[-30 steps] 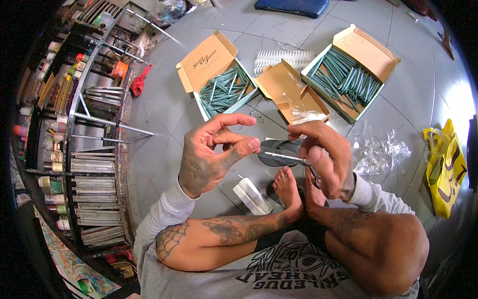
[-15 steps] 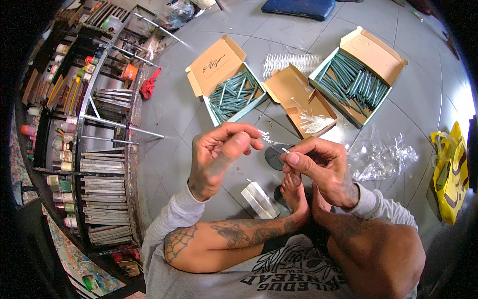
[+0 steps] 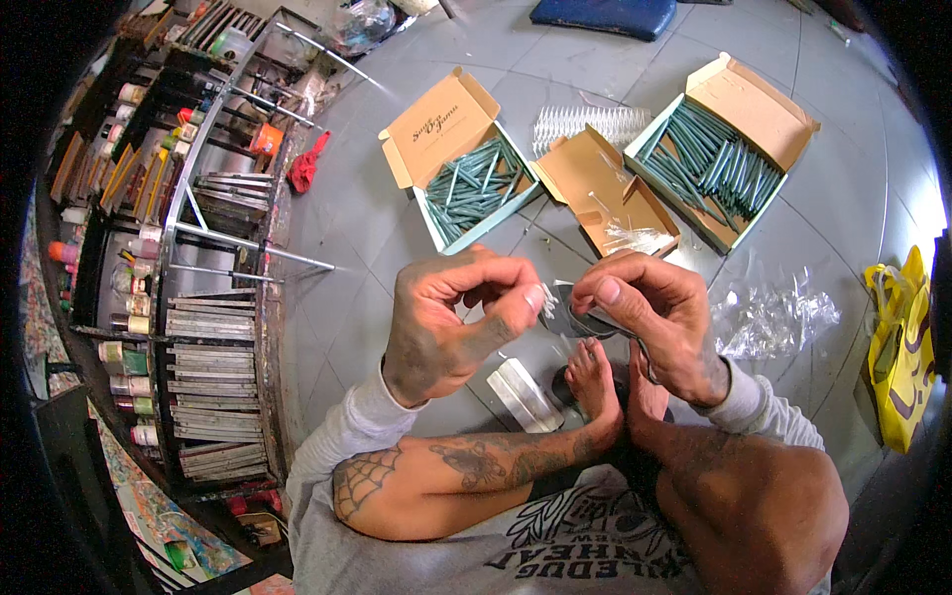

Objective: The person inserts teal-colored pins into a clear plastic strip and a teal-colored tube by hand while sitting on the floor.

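My left hand (image 3: pixel 458 322) is closed in a pinch, with a small white piece (image 3: pixel 548 300) at its fingertips. Close beside it, my right hand (image 3: pixel 654 322) is pinched too; what lies between its thumb and forefinger is too small to make out. A dark shape (image 3: pixel 587 319), partly hidden by the fingers, shows between and below the hands. Beyond them lies a shallow open cardboard box (image 3: pixel 585 183) with thin white strips (image 3: pixel 635 236) inside. On either side stand open boxes of slim dark green rods, the left rods (image 3: pixel 476 193) and the right rods (image 3: pixel 709 159).
A long pale block (image 3: pixel 524 395) lies on the tiles before my crossed legs. Crumpled clear plastic (image 3: pixel 762 315) and a yellow bag (image 3: pixel 897 347) are to the right. Clear ridged plastic (image 3: pixel 585 127) lies behind the boxes. A crowded shelf rack (image 3: pixel 213 327) with protruding metal bars fills the left.
My left fingers have closed from apart into a pinch, on a small white piece. My right hand stays pinched, its fingers slightly higher. The two hands are nearer each other.
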The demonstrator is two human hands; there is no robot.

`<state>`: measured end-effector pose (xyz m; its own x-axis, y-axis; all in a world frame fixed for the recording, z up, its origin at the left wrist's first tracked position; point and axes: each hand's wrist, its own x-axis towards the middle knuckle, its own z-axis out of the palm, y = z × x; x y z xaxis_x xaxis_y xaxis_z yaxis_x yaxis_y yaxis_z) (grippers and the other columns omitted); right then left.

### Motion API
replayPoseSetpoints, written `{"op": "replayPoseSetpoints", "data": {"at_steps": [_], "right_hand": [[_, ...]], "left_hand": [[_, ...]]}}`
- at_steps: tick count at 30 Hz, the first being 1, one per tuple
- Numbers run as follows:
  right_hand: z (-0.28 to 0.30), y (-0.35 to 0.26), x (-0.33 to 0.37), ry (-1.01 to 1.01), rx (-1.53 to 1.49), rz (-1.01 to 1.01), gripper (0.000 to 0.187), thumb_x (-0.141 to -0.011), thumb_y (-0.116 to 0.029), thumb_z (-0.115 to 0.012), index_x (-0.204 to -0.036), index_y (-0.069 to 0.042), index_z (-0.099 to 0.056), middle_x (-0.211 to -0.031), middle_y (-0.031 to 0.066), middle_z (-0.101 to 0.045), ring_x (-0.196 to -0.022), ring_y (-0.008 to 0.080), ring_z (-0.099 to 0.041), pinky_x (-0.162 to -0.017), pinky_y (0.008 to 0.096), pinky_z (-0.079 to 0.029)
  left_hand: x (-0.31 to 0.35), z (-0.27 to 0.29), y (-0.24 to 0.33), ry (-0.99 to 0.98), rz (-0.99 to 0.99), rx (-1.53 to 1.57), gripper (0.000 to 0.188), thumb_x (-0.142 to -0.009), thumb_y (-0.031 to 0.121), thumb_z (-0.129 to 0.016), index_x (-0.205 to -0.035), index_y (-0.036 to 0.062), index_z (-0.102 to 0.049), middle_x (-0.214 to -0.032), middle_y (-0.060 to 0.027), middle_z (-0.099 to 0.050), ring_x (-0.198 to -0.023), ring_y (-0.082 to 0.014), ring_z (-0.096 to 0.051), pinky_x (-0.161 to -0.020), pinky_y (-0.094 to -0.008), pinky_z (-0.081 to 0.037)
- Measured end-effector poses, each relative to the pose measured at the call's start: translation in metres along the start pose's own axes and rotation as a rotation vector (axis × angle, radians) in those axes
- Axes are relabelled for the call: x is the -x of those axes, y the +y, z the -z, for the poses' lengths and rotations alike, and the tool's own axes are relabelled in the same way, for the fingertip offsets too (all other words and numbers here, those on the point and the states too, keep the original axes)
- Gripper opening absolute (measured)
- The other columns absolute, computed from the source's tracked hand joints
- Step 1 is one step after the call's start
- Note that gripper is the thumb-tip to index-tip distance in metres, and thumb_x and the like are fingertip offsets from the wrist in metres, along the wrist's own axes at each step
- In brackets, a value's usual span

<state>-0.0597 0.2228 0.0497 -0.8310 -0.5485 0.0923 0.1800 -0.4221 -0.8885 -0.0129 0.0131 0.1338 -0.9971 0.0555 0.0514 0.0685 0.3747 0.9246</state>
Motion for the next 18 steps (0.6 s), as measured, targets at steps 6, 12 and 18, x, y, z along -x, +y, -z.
{"op": "replayPoseSetpoints", "data": {"at_steps": [6,12,18], "right_hand": [[0.0007,-0.0068,0.0042,-0.113,-0.054,-0.135,0.025,-0.098,-0.019,-0.068,-0.107,0.004,-0.068,-0.095,0.0095,-0.071,-0.089,0.0127,-0.065,-0.079,0.0273,-0.053],[0.0027,-0.0090,0.0042,-0.143,-0.040,-0.131,0.023,-0.098,-0.017,-0.067,-0.105,0.005,-0.068,-0.095,0.0096,-0.072,-0.089,0.0123,-0.066,-0.079,0.0262,-0.053],[0.0035,-0.0079,0.0040,-0.137,-0.004,-0.152,0.019,-0.096,-0.014,-0.069,-0.102,0.004,-0.069,-0.091,0.0077,-0.072,-0.083,0.0102,-0.066,-0.075,0.0256,-0.053]], "left_hand": [[-0.0013,-0.0053,0.0058,-0.113,0.012,-0.144,0.008,-0.082,0.007,-0.074,-0.085,0.0004,-0.073,-0.073,0.0010,-0.065,-0.067,-0.0068,-0.047,-0.064,-0.0251,-0.039],[-0.0011,-0.0084,0.0093,-0.134,0.040,-0.198,0.006,-0.080,0.007,-0.075,-0.082,0.0019,-0.073,-0.071,0.0028,-0.062,-0.066,-0.0068,-0.043,-0.066,-0.0263,-0.036],[-0.0010,-0.0083,0.0102,-0.143,0.052,-0.220,0.006,-0.078,0.007,-0.075,-0.080,0.0025,-0.073,-0.069,0.0035,-0.062,-0.064,-0.0062,-0.042,-0.066,-0.0261,-0.036]]}}
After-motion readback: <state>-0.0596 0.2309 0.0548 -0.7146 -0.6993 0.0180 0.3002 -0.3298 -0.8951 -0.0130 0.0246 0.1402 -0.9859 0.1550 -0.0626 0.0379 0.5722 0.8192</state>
